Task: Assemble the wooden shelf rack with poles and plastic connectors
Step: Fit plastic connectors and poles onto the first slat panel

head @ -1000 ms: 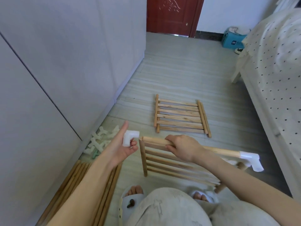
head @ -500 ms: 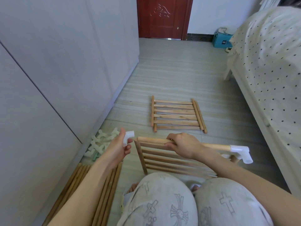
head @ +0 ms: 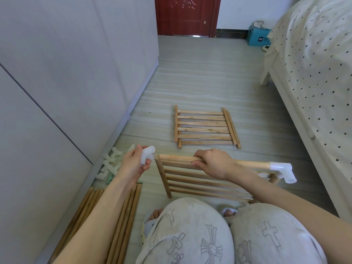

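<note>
The left hand [head: 134, 164] pinches a white connector [head: 147, 154], seemingly just short of the pole [head: 179, 158] end; the right hand [head: 213, 163] grips that pole.

A home bedroom is showing here: a bed [head: 312, 60] with a dotted cover is standing at the right, a pale wardrobe [head: 66, 73] is lining the left, and a red-brown door [head: 187, 15] is closing off the striped floor [head: 200, 82].

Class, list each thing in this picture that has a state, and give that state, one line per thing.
Left hand: holds a loose white connector.
Right hand: grips the top pole.
Fitted connector: on the pole's right end.
Second shelf panel: flat on the floor.
Door: closed.
</note>
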{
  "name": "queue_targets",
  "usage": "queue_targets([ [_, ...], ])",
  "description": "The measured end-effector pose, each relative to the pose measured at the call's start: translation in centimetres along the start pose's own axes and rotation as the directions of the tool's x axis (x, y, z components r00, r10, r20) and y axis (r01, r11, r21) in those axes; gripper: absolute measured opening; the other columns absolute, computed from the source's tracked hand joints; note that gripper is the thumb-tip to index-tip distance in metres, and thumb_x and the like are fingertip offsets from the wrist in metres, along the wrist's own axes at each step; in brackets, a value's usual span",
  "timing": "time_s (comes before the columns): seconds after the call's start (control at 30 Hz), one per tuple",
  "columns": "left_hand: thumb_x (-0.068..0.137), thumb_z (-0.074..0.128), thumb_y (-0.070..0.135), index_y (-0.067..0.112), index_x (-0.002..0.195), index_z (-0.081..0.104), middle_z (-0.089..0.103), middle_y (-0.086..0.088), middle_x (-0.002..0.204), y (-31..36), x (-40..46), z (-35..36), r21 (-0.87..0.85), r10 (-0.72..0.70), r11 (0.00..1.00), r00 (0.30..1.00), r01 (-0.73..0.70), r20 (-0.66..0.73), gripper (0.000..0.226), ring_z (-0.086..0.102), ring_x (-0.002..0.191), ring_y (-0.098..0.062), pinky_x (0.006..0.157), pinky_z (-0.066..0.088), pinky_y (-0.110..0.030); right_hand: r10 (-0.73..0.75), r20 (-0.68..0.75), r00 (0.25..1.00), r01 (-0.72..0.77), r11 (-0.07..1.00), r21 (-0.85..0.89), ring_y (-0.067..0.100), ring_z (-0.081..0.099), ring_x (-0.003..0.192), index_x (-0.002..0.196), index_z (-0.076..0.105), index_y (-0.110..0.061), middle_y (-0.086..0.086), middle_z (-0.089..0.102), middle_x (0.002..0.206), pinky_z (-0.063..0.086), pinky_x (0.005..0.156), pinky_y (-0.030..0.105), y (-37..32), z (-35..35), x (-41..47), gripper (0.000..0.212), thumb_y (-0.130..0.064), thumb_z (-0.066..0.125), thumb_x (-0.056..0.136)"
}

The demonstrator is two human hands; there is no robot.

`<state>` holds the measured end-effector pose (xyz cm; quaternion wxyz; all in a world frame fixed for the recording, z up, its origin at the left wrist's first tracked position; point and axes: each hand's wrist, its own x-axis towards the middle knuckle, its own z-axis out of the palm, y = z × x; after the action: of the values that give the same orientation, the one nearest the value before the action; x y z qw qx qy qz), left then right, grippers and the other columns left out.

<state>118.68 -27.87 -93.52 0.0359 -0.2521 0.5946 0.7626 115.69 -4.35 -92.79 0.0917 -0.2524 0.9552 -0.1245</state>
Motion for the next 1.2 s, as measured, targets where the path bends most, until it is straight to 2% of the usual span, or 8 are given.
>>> queue_targets([
  [0.17,0.103,0.03,0.026,0.005,0.092,0.055,0.067,-0.017,0.092,-0.1,-0.7,0.5,-0.011,0.026,1.0,0.999,-0.026,0.034,0.034,0.041,0.05,-0.011,0.038,0.034,-0.015,0.004,0.004,1.0,-0.004,1.0,-0.003,0.022,0.059,0.094,0.111,0.056,-0.023,0.002,0.065,0.099,0.038,0.07,0.03,0.0,0.1,0.0,0.029,-0.044,0.042,0.096],
  [0.43,0.103,0.029,0.026,0.002,0.106,0.057,0.059,-0.027,0.104,-0.6,0.3,1.2,0.191,0.136,0.973,0.99,-0.127,-0.038,0.037,0.041,0.054,-0.011,0.038,0.033,-0.015,0.011,-0.08,0.997,-0.01,1.0,0.007,0.025,0.061,0.09,0.109,0.053,-0.021,0.002,0.066,0.097,0.038,0.067,0.03,0.1,-0.2,-0.4,0.028,-0.043,0.04,0.097],
  [0.6,0.102,0.033,0.028,0.009,0.095,0.061,0.055,-0.004,0.073,-1.1,0.9,1.5,0.364,0.281,0.904,0.954,-0.225,-0.108,0.034,0.047,0.058,-0.012,0.054,0.042,-0.024,0.01,-0.113,0.994,-0.01,1.0,-0.004,0.025,0.061,0.088,0.11,0.052,-0.022,0.001,0.066,0.096,0.04,0.068,0.033,0.3,-0.4,-0.8,0.028,-0.043,0.039,0.097],
  [0.67,0.101,0.035,0.027,0.009,0.097,0.06,0.054,-0.002,0.069,-1.4,1.0,1.5,0.434,0.319,0.866,0.942,-0.247,-0.1,0.032,0.048,0.06,-0.014,0.063,0.042,-0.032,0.0,-0.124,0.992,-0.001,1.0,-0.015,0.024,0.061,0.088,0.11,0.052,-0.023,0.0,0.066,0.096,0.04,0.068,0.034,0.3,-0.4,-1.0,0.029,-0.044,0.038,0.097],
  [0.83,0.1,0.037,0.028,0.009,0.098,0.061,0.053,-0.003,0.066,-1.8,1.1,1.9,0.468,0.326,0.846,0.942,-0.256,-0.074,0.031,0.048,0.061,-0.016,0.066,0.04,-0.033,-0.02,-0.138,0.99,0.016,0.999,-0.028,0.022,0.062,0.087,0.112,0.053,-0.024,-0.002,0.067,0.095,0.037,0.065,0.031,0.3,-0.4,-1.1,0.03,-0.045,0.038,0.097],
  [0.93,0.1,0.037,0.026,0.01,0.103,0.062,0.057,-0.004,0.075,-1.7,0.8,2.2,0.512,0.347,0.808,0.938,-0.292,-0.014,0.03,0.05,0.066,-0.016,0.064,0.04,-0.03,-0.03,-0.147,0.989,0.027,0.999,-0.025,0.022,0.062,0.084,0.111,0.054,-0.024,-0.003,0.066,0.093,0.036,0.064,0.03,0.3,-0.4,-1.3,0.03,-0.045,0.038,0.097],
  [1.1,0.101,0.035,0.024,0.007,0.123,0.059,0.063,-0.015,0.106,-1.3,-0.3,2.8,0.541,0.402,0.759,0.914,-0.363,0.05,0.036,0.058,0.1,-0.033,0.083,0.046,-0.036,-0.016,-0.173,0.985,0.01,0.999,-0.036,0.023,0.062,0.08,0.108,0.054,-0.024,-0.004,0.066,0.089,0.034,0.061,0.03,0.5,-0.6,-1.6,0.03,-0.046,0.037,0.097],
  [1.2,0.101,0.035,0.027,0.012,0.133,0.052,0.06,-0.016,0.12,-1.2,-0.9,2.9,0.537,0.379,0.759,0.92,-0.369,0.096,0.039,0.055,0.109,-0.025,0.092,0.043,-0.03,-0.008,-0.177,0.984,0.001,0.999,-0.039,0.022,0.062,0.078,0.108,0.054,-0.024,-0.004,0.065,0.087,0.034,0.06,0.031,0.6,-0.8,-1.7,0.03,-0.046,0.036,0.097],
])
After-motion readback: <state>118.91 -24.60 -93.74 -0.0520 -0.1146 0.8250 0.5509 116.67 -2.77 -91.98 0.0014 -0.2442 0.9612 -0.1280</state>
